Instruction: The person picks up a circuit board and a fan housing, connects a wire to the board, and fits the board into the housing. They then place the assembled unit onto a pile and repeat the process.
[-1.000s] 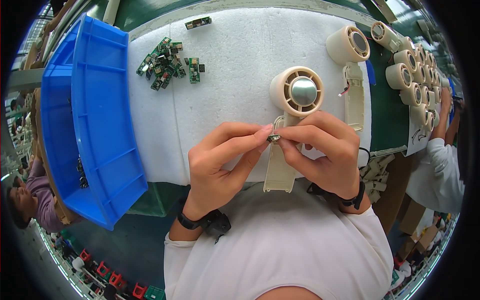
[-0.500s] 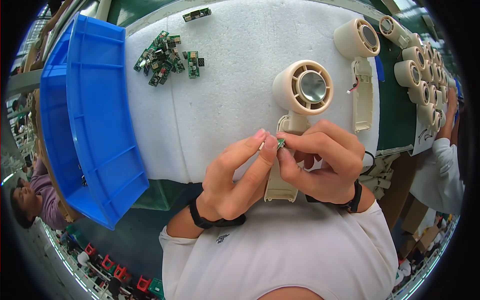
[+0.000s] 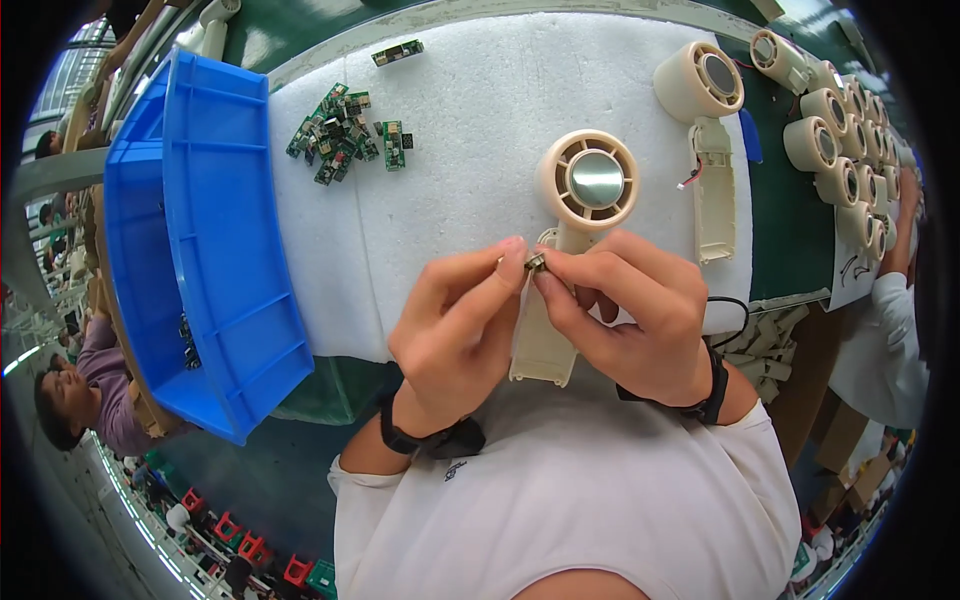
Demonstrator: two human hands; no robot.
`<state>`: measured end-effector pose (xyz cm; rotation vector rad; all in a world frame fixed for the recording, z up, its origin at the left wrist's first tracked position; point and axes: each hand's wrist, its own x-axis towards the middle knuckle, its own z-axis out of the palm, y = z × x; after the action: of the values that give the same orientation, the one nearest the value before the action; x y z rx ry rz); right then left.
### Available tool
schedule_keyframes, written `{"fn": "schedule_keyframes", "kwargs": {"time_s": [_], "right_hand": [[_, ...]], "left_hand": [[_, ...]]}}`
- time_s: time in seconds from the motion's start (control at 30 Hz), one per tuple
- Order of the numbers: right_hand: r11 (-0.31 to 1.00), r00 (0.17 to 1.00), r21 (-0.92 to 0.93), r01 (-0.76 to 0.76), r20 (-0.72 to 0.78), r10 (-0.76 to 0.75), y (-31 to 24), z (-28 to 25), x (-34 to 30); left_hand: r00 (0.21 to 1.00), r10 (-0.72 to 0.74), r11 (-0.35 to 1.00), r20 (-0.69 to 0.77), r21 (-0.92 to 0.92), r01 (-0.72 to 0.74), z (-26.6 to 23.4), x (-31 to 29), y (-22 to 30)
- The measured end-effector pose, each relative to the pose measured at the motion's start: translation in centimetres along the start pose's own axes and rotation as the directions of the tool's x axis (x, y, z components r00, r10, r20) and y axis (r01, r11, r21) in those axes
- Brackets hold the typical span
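A small circuit board is pinched between the fingertips of both hands and mostly covered by them. My left hand has thumb and forefinger closed at its left side; my right hand grips it from the right. Directly beneath lies a cream handheld fan with a round silver centre. Its opened handle shell points toward me, partly hidden by my hands. Whether the board touches the handle I cannot tell.
To the left stands a blue bin. A pile of green circuit boards lies on the white foam sheet. Another fan with an opened handle and red wire lies right. More fan heads crowd the far right, near another person's arm.
Both hands have shifted slightly up and left with the board, which is now turned so less of its green face shows. The view has shifted a little as well.
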<state>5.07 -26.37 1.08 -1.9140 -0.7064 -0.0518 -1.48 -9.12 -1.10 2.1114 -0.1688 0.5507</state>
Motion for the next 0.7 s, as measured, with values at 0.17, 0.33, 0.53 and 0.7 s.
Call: {"fn": "schedule_keyframes", "kwargs": {"time_s": [0.17, 0.33, 0.53, 0.7], "right_hand": [[0.959, 0.979, -0.195, 0.205, 0.055, -0.198, 0.0, -2.3, 2.3], [0.891, 0.975, -0.398, 0.22, 0.048, -0.219, -1.3, -3.8, 5.8], [0.95, 0.896, -0.232, 0.209, 0.436, -0.09, -3.7, -5.1, 12.9], [0.83, 0.953, -0.499, 0.249, 0.278, -0.118, 4.0, -3.0, 26.9]], "left_hand": [[0.88, -0.427, 0.679, 0.206, -0.569, 0.463, -1.4, 1.3, 0.1], [0.982, -0.135, 0.972, 0.13, -0.176, 0.157, -3.8, 3.0, -0.4], [0.958, -0.103, 0.858, -0.269, 0.462, 0.222, -5.9, 3.8, -2.9], [0.953, -0.119, 0.812, -0.28, 0.525, 0.256, -5.6, 2.6, -5.6]]}}
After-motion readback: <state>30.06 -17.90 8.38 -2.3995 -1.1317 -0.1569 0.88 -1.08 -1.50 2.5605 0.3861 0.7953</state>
